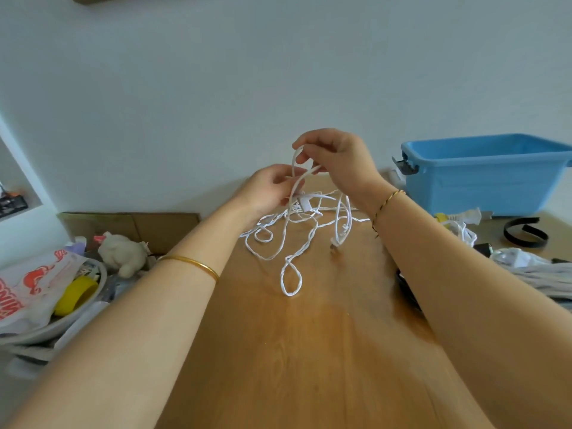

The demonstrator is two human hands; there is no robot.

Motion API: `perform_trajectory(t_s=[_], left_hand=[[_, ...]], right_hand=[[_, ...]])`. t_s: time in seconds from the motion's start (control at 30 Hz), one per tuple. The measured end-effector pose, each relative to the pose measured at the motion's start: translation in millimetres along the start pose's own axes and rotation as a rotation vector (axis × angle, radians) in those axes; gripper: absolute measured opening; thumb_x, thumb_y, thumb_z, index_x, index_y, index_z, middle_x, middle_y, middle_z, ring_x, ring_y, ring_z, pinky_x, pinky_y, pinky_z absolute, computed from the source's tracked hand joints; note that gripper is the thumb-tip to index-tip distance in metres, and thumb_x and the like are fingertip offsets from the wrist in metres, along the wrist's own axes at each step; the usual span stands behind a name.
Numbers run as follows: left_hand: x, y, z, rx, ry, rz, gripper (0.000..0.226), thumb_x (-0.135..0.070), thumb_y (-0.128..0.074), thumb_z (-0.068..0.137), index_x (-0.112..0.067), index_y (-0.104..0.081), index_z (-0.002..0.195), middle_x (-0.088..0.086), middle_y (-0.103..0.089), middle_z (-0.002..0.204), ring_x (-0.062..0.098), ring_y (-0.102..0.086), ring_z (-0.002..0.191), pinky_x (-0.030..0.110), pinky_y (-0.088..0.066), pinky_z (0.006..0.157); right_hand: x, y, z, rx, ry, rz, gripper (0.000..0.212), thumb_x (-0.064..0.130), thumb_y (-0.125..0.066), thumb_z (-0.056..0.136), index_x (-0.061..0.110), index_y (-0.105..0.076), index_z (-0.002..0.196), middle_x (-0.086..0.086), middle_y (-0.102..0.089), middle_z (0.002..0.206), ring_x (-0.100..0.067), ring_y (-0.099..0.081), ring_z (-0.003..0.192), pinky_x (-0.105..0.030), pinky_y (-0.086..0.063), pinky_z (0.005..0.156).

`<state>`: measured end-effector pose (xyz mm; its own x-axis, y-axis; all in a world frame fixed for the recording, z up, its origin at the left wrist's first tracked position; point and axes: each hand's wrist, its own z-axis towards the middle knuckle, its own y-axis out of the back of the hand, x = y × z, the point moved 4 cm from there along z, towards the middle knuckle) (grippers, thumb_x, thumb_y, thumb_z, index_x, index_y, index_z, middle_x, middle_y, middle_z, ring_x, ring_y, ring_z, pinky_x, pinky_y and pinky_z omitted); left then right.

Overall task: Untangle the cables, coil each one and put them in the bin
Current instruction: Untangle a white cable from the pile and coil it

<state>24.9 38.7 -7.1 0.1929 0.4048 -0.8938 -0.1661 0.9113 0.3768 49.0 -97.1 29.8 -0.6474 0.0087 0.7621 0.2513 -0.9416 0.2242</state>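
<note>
Forearms [139,320] over wooden worktop [309,351] | left hand [272,187], right hand [337,156] each pinch white cable tangle [291,274], part lifted | blue bin [464,187] right

A wooden table [309,351] stands against a pale wall [216,88]. To its left, a cream stuffed toy [123,252] sits just before a cardboard box [161,226], near a grey basin [103,275] holding a red-printed plastic bag [34,286] and a yellow ring [77,294]. At the right, a curled black band [506,233] lies on the table.

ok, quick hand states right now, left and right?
Left hand: holding, fingers pinch the white cable just above the tangle.
Right hand: holding, fingers pinch a raised loop of the white cable.
</note>
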Motion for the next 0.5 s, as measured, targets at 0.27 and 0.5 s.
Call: perform_trajectory(t_s=[0.27,0.5], left_hand=[[-13.8,32.3,10.1,-0.564,-0.182,0.019,0.016,-0.015,-0.059,0.085,-0.019,-0.074,0.089,0.006,-0.07,0.08,0.019,-0.062,0.078,0.035,-0.054,0.086],[-31.8,35.2,2.0,-0.537,0.003,0.024,0.022,-0.008,-0.046,0.086,-0.012,-0.061,0.07,-0.005,-0.041,0.046,0.012,-0.038,0.041,0.025,-0.041,0.049]], right_hand=[[-33.1,1.5,2.4,0.012,-0.222,-0.457,0.024,-0.004,-0.057,0.08,0.015,-0.065,0.093,0.001,-0.06,0.079,-0.015,-0.057,0.069,-0.023,-0.046,0.064],[-59.4,7.8,-5.8,0.016,-0.348,-0.596,0.031,0.003,-0.051,0.086,0.03,-0.065,0.08,0.008,-0.056,0.073,-0.012,-0.05,0.065,-0.023,-0.039,0.062]])
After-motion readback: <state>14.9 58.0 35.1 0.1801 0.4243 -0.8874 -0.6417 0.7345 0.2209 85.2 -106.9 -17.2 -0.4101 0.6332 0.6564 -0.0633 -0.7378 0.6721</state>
